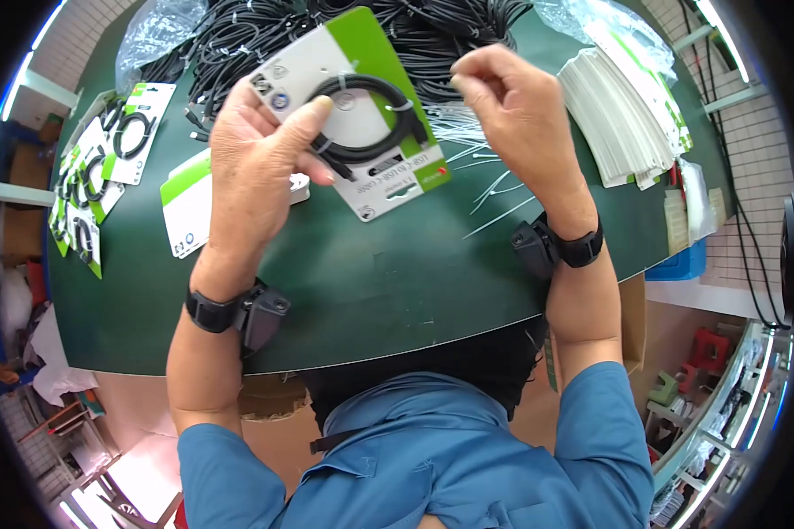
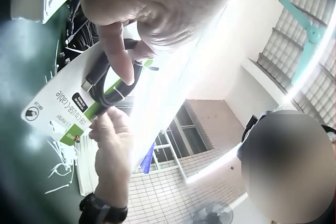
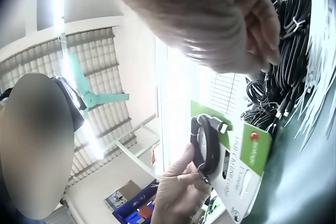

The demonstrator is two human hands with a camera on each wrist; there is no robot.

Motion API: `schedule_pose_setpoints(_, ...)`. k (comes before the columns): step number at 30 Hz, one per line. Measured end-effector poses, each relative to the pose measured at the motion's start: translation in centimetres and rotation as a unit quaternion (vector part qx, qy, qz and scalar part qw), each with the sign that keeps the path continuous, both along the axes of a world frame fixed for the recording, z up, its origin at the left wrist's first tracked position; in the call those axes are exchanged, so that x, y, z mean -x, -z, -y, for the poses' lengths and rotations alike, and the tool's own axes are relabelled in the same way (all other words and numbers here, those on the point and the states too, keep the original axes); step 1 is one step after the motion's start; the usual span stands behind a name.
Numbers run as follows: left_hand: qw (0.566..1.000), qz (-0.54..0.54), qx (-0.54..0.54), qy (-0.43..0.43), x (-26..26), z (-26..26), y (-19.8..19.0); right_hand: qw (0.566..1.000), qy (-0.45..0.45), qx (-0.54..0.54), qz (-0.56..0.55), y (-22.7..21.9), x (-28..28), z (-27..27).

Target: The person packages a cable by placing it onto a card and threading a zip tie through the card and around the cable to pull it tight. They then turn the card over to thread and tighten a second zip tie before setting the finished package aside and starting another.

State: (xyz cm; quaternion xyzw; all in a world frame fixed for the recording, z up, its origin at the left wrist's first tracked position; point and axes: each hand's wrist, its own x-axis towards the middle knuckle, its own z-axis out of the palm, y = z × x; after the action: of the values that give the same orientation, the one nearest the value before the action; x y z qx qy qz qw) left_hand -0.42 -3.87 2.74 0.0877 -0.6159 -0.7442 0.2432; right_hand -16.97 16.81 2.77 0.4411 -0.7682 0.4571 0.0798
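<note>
The left hand grips a white and green card with a coiled black cable on it, thumb over the card's front near the coil. In the right wrist view the same card is held at its edge by the left hand. The right hand is raised to the right of the card, apart from it, with thumb and fingers bent toward each other; nothing can be made out between them. White cable ties lie on the green table below the right hand.
Bundled black cables are heaped at the back. Cards with cables lie at the left, more cards beside the left forearm. A stack of white cards stands at the right, by a blue bin.
</note>
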Motion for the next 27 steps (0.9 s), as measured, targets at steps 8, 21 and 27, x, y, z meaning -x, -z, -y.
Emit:
schedule_pose_setpoints(8,0.997,-0.031,-0.030,-0.067,0.2,2.0,0.9,0.955,-0.002,-0.295,-0.040,2.0,1.5,-0.6)
schedule_pose_setpoints(21,0.999,-0.037,0.014,-0.019,-0.3,0.4,0.2,0.956,-0.012,-0.285,-0.067,2.5,2.3,-0.6)
schedule_pose_setpoints(27,0.995,-0.026,0.082,0.042,-0.6,-0.4,-0.2,0.968,0.020,-0.243,-0.055,2.5,2.3,-0.7)
